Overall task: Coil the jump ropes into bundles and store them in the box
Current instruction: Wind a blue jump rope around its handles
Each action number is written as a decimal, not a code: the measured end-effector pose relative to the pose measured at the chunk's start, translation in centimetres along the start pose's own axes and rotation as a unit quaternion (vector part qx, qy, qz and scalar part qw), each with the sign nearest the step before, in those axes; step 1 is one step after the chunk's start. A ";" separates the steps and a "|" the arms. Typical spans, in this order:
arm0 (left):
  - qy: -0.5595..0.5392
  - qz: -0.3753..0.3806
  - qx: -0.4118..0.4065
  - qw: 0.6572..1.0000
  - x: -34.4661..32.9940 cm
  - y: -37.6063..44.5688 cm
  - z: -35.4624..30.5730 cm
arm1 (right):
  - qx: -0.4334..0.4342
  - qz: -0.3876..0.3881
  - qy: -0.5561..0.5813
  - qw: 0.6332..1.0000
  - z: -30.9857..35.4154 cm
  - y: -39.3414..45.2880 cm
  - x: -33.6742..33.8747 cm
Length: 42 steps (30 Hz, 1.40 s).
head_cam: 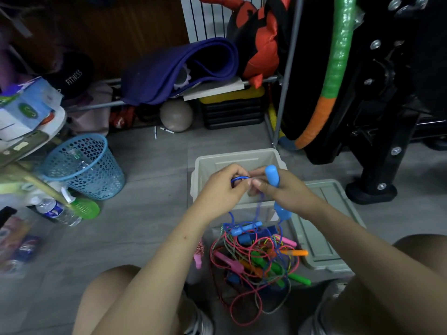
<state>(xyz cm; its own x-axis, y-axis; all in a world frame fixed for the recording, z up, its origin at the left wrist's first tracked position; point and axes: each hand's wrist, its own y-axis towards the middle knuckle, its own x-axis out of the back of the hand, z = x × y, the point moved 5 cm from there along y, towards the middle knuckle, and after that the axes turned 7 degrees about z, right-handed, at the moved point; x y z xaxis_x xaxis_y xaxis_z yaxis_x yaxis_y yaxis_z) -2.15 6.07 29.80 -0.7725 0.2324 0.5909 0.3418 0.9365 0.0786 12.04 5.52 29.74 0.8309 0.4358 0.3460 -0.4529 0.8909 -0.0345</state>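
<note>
A person sits on the floor (150,170) with a knee at each side. Between the knees lies a tangled pile of jump ropes (256,257). Just beyond the pile stands an open box (205,165), its lid (324,226) flat on the floor to the right. Both hands meet above the box: left hand (222,187) and right hand (278,189) hold one rope (239,178), whose ends hang to the pile. A mesh basket (84,165) stands left of the box. Behind, a rack (283,93) holds a rolled mat (179,71).
</note>
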 end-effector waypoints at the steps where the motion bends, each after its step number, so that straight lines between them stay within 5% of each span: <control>1: -0.032 -0.005 0.012 0.999 -0.1 0.0 0.2 | -0.007 -0.024 0.005 1.000 0.1 0.0 0.3; 4: -0.096 0.043 0.068 0.992 -0.4 0.0 1.5 | -0.009 -0.101 0.002 0.995 0.3 -0.1 1.7; 7: -0.018 0.128 0.142 0.981 -0.7 -0.2 3.8 | -0.014 -0.182 0.024 0.983 -0.2 -0.3 3.1; 9: -0.002 0.068 0.143 0.987 0.3 0.0 4.5 | -0.064 -0.212 -0.052 0.974 -1.5 -0.2 3.9; 13: -0.013 -0.084 0.021 0.996 2.3 0.1 1.7 | -0.115 -0.120 -0.162 0.973 -2.6 0.1 3.3; 16: 0.043 -0.061 -0.079 0.994 1.1 -0.2 -0.4 | -0.028 -0.041 -0.104 0.993 -1.4 0.3 1.2; 18: -0.012 -0.042 -0.066 0.997 0.1 -0.4 -0.4 | -0.022 -0.017 -0.078 0.997 -1.1 0.3 0.2; 22: -0.077 0.013 0.023 0.997 -0.7 -0.2 1.1 | -0.015 -0.107 -0.081 0.991 -0.2 0.2 1.7; 25: 0.021 0.051 0.037 0.998 -0.6 -0.3 1.9 | -0.033 -0.168 -0.053 0.984 -0.4 0.3 3.0; 27: 0.090 0.008 0.009 0.996 0.1 -0.5 1.6 | -0.082 -0.202 -0.111 0.970 -1.1 0.2 3.5; 30: 0.091 -0.052 -0.025 0.994 0.7 -0.5 0.4 | -0.114 -0.124 -0.218 0.961 -1.8 0.4 2.7; 34: 0.032 -0.070 -0.073 0.994 0.6 -0.3 -0.5 | -0.006 0.019 -0.071 0.997 -0.5 0.4 0.3; 38: -0.053 -0.030 -0.014 0.998 0.1 0.1 0.3 | 0.004 -0.100 -0.092 0.991 0.0 0.2 1.4; 42: -0.057 0.023 0.073 0.995 0.0 0.3 2.2 | 0.032 -0.229 0.070 0.970 -0.1 -0.4 3.4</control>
<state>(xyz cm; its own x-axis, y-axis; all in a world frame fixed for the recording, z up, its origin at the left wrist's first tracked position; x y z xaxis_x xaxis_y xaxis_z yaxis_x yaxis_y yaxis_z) -3.22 6.96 28.07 -0.8160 0.2962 0.4964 0.3027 0.9505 -0.0696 15.09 6.64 30.85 0.9836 0.0132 0.1799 -0.0413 0.9873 0.1532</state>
